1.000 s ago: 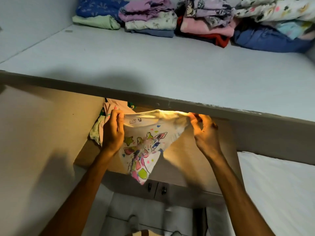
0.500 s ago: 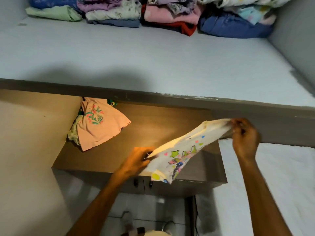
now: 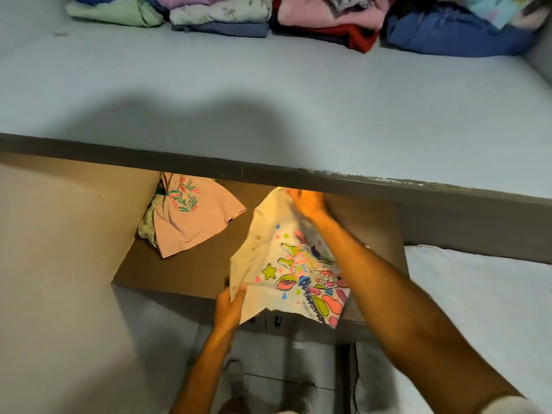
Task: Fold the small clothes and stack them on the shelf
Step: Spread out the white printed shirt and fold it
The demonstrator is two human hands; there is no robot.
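Both hands pinch a printed shirt (image 3: 286,264); folded clothes (image 3: 298,22) fill the shelf (image 3: 268,109).

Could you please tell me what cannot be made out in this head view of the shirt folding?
- Folded stacks at the back of the shelf: tops cut off by the upper frame edge.
- Right hand fingertips: washed out by glare under the shelf's front edge.
- Printed white shirt: its right part is hidden by the right forearm.
- Garments beneath the pink shirt: mostly covered by it.
- Left hand: blurred.
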